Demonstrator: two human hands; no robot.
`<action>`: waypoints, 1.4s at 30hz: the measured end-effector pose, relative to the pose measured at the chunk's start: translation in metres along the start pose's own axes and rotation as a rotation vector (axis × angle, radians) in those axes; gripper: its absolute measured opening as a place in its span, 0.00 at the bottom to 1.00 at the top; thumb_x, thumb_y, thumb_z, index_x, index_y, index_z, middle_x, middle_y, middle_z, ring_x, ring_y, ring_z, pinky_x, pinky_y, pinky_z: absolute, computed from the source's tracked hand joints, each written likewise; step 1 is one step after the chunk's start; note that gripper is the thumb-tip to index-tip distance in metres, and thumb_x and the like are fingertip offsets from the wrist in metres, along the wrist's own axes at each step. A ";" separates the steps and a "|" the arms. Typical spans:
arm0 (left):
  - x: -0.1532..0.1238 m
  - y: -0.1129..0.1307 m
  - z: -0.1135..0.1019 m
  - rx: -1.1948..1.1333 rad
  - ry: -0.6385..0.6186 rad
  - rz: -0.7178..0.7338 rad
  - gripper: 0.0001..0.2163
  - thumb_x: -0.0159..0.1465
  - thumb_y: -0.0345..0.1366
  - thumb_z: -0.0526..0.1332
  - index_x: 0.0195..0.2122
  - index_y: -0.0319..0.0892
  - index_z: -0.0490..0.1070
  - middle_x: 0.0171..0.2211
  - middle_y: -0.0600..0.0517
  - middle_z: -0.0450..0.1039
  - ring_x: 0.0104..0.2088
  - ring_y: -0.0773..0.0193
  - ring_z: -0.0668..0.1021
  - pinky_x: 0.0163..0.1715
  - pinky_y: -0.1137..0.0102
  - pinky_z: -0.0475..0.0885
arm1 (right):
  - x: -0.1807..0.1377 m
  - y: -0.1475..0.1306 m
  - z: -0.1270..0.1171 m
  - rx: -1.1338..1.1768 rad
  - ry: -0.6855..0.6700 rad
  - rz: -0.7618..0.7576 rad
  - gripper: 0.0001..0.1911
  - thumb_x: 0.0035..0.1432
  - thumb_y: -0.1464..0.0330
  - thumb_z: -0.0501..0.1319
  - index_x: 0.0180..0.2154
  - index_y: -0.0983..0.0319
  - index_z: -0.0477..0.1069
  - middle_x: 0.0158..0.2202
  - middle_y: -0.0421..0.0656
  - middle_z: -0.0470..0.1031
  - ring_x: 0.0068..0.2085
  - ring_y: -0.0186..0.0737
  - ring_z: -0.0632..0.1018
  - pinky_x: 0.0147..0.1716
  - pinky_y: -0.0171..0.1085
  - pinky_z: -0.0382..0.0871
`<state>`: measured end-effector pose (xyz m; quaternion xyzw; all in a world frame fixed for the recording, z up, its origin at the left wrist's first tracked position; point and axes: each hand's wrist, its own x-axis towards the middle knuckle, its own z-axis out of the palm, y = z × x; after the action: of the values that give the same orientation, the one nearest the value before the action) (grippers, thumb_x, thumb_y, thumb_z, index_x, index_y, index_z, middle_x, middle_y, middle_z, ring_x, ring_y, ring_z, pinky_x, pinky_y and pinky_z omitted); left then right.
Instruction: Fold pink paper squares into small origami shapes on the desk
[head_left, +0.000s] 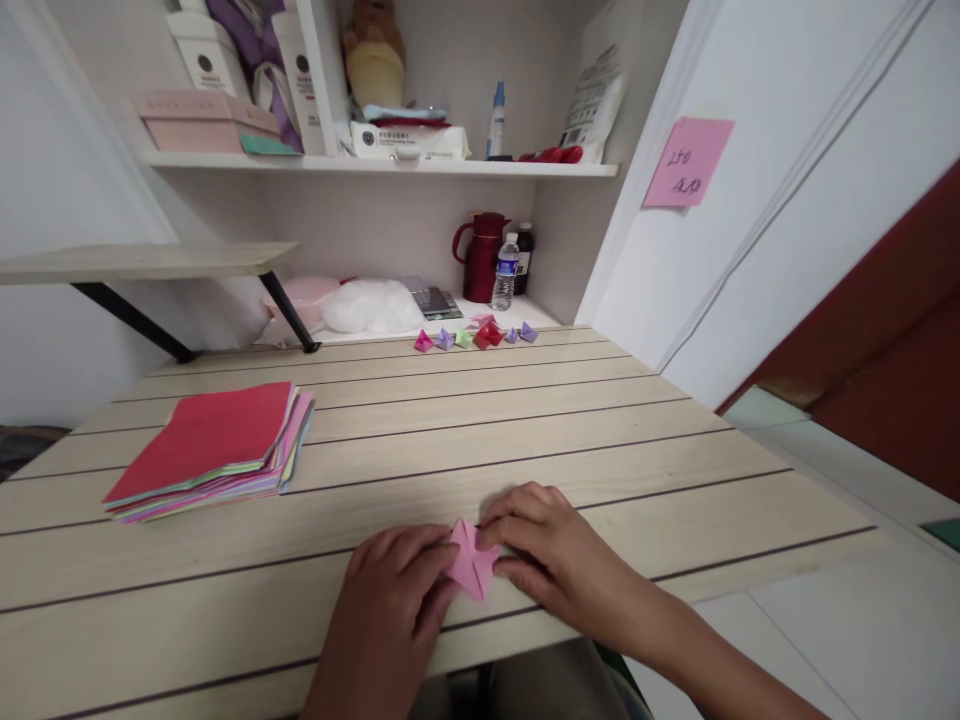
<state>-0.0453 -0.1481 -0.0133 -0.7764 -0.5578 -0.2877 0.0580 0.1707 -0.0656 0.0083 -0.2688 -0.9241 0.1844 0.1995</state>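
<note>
A small pink folded origami paper (472, 565) lies near the front edge of the wooden table, with creases across its face and pointed corners. From the left, my left hand (397, 580) pinches its edge between thumb and fingers. On the other side, my right hand (544, 545) grips the right part of the paper, thumb below and fingers above. The fingertips hide parts of the paper's sides.
A stack of coloured paper sheets (206, 440), red on top, lies at the left. Several small folded paper pieces (487, 335) line the back edge. Behind them stand a dark red jug (484, 260) and a water bottle (506, 272). A raised wooden shelf (150, 260) juts in at the left.
</note>
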 end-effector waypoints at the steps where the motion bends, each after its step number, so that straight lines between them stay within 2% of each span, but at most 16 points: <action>1: 0.000 -0.001 0.000 -0.014 -0.004 -0.018 0.16 0.56 0.29 0.67 0.46 0.51 0.76 0.44 0.54 0.80 0.42 0.58 0.80 0.42 0.58 0.77 | 0.000 0.000 0.000 0.002 -0.002 0.001 0.09 0.64 0.66 0.62 0.47 0.54 0.74 0.48 0.42 0.75 0.51 0.42 0.73 0.52 0.44 0.64; 11: 0.002 -0.003 -0.002 -0.115 -0.043 -0.140 0.17 0.52 0.30 0.70 0.42 0.53 0.79 0.43 0.52 0.81 0.42 0.56 0.81 0.42 0.56 0.78 | -0.001 0.002 0.000 0.027 0.008 0.015 0.09 0.64 0.65 0.63 0.46 0.55 0.73 0.50 0.43 0.75 0.51 0.42 0.73 0.51 0.44 0.64; 19: 0.005 -0.002 -0.001 -0.161 -0.039 -0.207 0.11 0.56 0.32 0.66 0.40 0.53 0.79 0.42 0.52 0.81 0.42 0.57 0.81 0.43 0.57 0.77 | 0.001 0.001 -0.001 0.078 0.029 0.010 0.04 0.65 0.68 0.60 0.41 0.56 0.74 0.48 0.43 0.76 0.49 0.43 0.74 0.50 0.45 0.64; 25: 0.005 0.000 -0.002 -0.185 -0.006 -0.217 0.08 0.62 0.33 0.62 0.39 0.51 0.79 0.41 0.52 0.81 0.42 0.58 0.80 0.42 0.58 0.77 | 0.004 -0.002 0.001 0.116 0.053 0.049 0.05 0.64 0.71 0.61 0.40 0.56 0.74 0.47 0.41 0.76 0.49 0.43 0.73 0.50 0.45 0.62; 30: 0.005 0.000 0.000 -0.198 -0.005 -0.229 0.08 0.56 0.37 0.68 0.38 0.50 0.79 0.42 0.52 0.80 0.42 0.56 0.79 0.42 0.56 0.76 | 0.010 -0.004 0.004 0.112 0.073 0.107 0.04 0.63 0.73 0.60 0.37 0.58 0.72 0.42 0.41 0.76 0.45 0.43 0.73 0.46 0.44 0.62; 35: 0.010 0.003 0.001 -0.202 -0.005 -0.289 0.05 0.60 0.33 0.64 0.35 0.49 0.78 0.39 0.52 0.80 0.41 0.56 0.79 0.42 0.54 0.75 | 0.014 -0.005 0.005 0.115 0.056 0.153 0.04 0.63 0.74 0.61 0.36 0.59 0.71 0.40 0.40 0.74 0.43 0.41 0.71 0.45 0.43 0.61; 42: 0.011 0.012 0.006 -0.003 0.051 -0.332 0.02 0.61 0.34 0.63 0.34 0.46 0.76 0.40 0.50 0.79 0.42 0.51 0.78 0.42 0.50 0.73 | 0.015 -0.004 0.006 0.127 0.085 0.149 0.04 0.64 0.71 0.61 0.34 0.60 0.70 0.40 0.42 0.73 0.44 0.43 0.71 0.45 0.43 0.62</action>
<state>-0.0298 -0.1404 -0.0099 -0.6659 -0.6765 -0.3137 0.0228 0.1544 -0.0620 0.0086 -0.3313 -0.8786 0.2453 0.2411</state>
